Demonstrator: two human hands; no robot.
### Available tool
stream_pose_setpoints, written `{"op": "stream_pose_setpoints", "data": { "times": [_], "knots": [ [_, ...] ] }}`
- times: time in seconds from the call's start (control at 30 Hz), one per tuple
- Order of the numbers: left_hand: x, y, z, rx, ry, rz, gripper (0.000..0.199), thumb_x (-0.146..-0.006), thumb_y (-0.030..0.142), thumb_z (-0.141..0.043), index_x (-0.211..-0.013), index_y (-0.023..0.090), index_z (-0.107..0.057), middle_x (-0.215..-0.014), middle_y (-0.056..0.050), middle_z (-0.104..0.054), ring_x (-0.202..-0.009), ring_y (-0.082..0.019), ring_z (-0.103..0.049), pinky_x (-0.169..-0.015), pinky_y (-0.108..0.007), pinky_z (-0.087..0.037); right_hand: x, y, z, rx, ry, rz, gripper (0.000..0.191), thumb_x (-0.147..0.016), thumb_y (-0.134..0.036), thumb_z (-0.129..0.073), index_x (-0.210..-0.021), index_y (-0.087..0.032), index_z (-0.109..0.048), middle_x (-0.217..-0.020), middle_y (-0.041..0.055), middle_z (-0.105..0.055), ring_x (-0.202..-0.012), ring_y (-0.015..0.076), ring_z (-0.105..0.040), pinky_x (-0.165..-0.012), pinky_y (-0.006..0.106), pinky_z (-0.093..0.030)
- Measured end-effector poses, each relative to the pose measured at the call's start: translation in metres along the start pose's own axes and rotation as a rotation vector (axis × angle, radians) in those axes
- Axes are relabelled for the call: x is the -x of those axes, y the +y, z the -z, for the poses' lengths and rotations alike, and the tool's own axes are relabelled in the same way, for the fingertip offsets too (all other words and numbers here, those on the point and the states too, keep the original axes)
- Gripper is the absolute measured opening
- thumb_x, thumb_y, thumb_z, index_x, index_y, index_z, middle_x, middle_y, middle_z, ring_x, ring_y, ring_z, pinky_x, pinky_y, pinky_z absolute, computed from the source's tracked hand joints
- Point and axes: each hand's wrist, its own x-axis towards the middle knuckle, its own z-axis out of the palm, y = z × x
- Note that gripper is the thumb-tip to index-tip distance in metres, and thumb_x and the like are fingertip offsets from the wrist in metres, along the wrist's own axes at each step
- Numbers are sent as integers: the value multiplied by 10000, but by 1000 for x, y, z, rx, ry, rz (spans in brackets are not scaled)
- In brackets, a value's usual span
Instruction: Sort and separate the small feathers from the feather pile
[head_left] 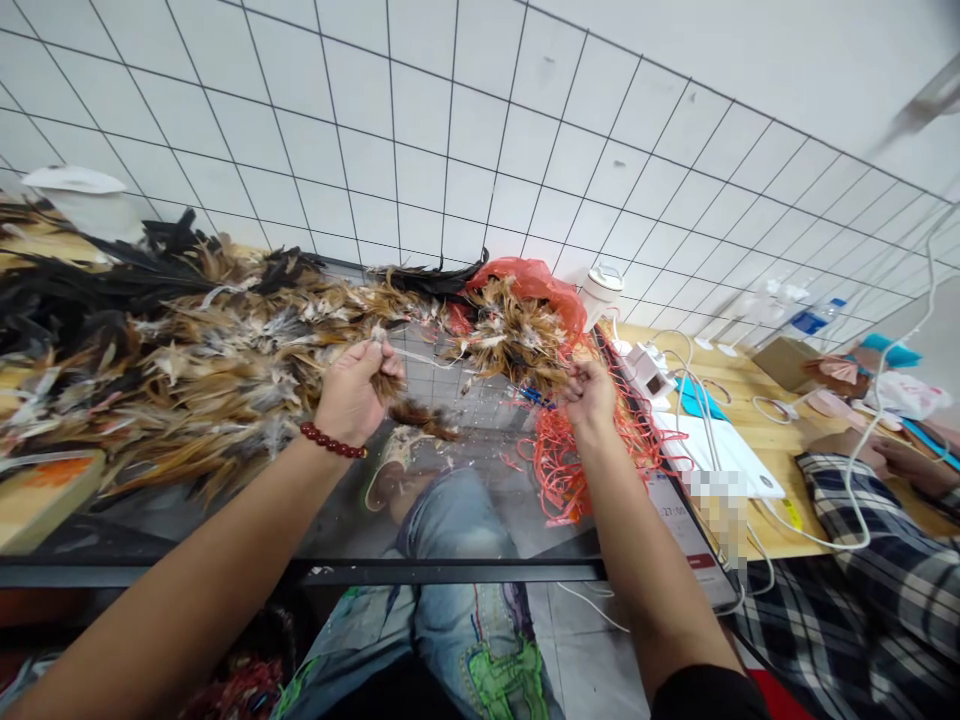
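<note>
My left hand (355, 390), with a dark red bead bracelet at the wrist, pinches a small bunch of brown feathers (388, 388) by its pale upper end. On the glossy dark tabletop (480, 440) just below it lies a loose dark brown feather tuft (424, 420). My right hand (589, 398) is closed at the right edge of a brown and white feather heap (517, 330); whatever its fingertips hold is hidden. Beneath that hand spreads a tangle of red string (559, 470). A large pile of brown feathers (217, 370) fills the table to the left.
Black feathers (67, 290) lie far left. Behind the right heap sits a red plastic bag (532, 280) beside a white lidded jar (602, 290). A phone (686, 530), white cables and a power adapter (646, 370) border the right side. A person's checked sleeve (855, 500) is at right.
</note>
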Motion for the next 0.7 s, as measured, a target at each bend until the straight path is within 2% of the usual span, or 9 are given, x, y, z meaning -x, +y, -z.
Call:
{"op": "stream_pose_setpoints", "data": {
  "times": [0.13,0.2,0.23,0.3,0.33,0.43,0.5,0.6,0.7],
  "knots": [
    [-4,1,5,25,-12,31,214,-815,151,-591,-602,141,-569,-537,18,-440,-517,-74,-459,-544,-189,-447,-16,-17,28,404,232,324,120,-654,-266,-543,-728,-179,-508,-703,-9,-545,-509,82,-424,-464,220,-365],
    [-1,-3,5,15,-73,77,197,-807,157,-595,-611,143,-580,-541,14,-454,-530,-82,-474,-550,-196,-451,-11,-22,29,762,316,568,281,-643,-240,-590,-907,-145,-582,-989,99,-604,-836,183,-553,-712,326,-465],
    [1,-5,4,7,-103,102,184,-798,165,-607,-616,142,-587,-545,11,-464,-537,-85,-479,-552,-199,-453,-5,-22,25,915,314,690,384,-643,-224,-607,-1014,-127,-586,-1147,149,-568,-1011,233,-523,-835,375,-444],
    [5,-10,3,-14,-153,148,160,-774,183,-639,-626,138,-599,-553,7,-483,-546,-88,-486,-555,-199,-453,16,-16,9,1072,154,869,482,-696,-217,-593,-1163,-106,-555,-1311,190,-482,-1181,267,-437,-961,407,-377],
    [7,-13,2,-24,-170,164,149,-761,192,-655,-633,136,-605,-559,5,-491,-549,-87,-488,-555,-198,-452,29,-11,-2,1051,-27,886,424,-755,-227,-547,-1163,-114,-566,-1242,169,-542,-1117,233,-491,-930,373,-406],
    [9,-18,4,-42,-196,170,147,-735,216,-690,-643,133,-611,-567,7,-500,-548,-83,-482,-554,-193,-446,68,11,-26,959,-706,560,237,-816,-284,-513,-961,-167,-659,-849,51,-667,-753,144,-597,-726,276,-474],
    [7,-19,6,-44,-189,161,152,-734,227,-693,-645,134,-611,-565,9,-497,-547,-83,-476,-555,-193,-444,82,21,-26,992,-1003,262,209,-799,-292,-541,-907,-163,-666,-690,6,-636,-596,114,-564,-615,243,-457],
    [6,-18,7,-24,-188,173,155,-746,230,-681,-650,134,-607,-563,10,-491,-552,-84,-477,-567,-197,-447,73,19,1,1069,-1063,-12,215,-768,-278,-566,-915,-152,-658,-665,-4,-631,-550,110,-559,-562,228,-442],
    [7,-16,6,10,-221,197,154,-755,230,-672,-659,132,-603,-563,10,-488,-554,-84,-480,-572,-198,-444,44,-1,29,1350,-706,152,158,-760,-215,-538,-824,-163,-673,-634,10,-636,-589,133,-577,-601,244,-438]
  ]
}}
